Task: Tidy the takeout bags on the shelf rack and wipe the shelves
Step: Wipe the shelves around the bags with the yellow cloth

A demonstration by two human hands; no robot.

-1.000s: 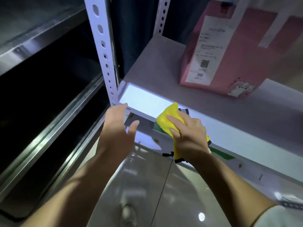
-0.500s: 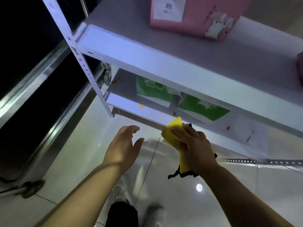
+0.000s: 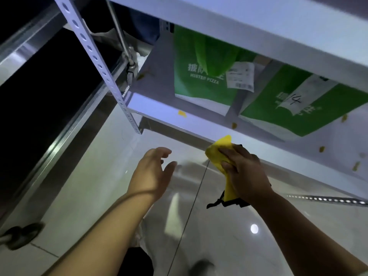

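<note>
Glossy floor tiles (image 3: 95, 176) below, lower shelf (image 3: 159, 113) holding a left green bag (image 3: 199, 86) and a right green bag (image 3: 294, 114); right hand (image 3: 245, 172) grips yellow cloth (image 3: 218, 151), probably touching the shelf's near edge, left hand (image 3: 153, 172) relaxed, empty

so the left hand (image 3: 153, 172) is stretched out in mid-air, fingers loose and slightly curled, holding nothing, while the right hand (image 3: 245, 174) grips a crumpled yellow cloth (image 3: 218, 152), fingers wrapped over it
</note>
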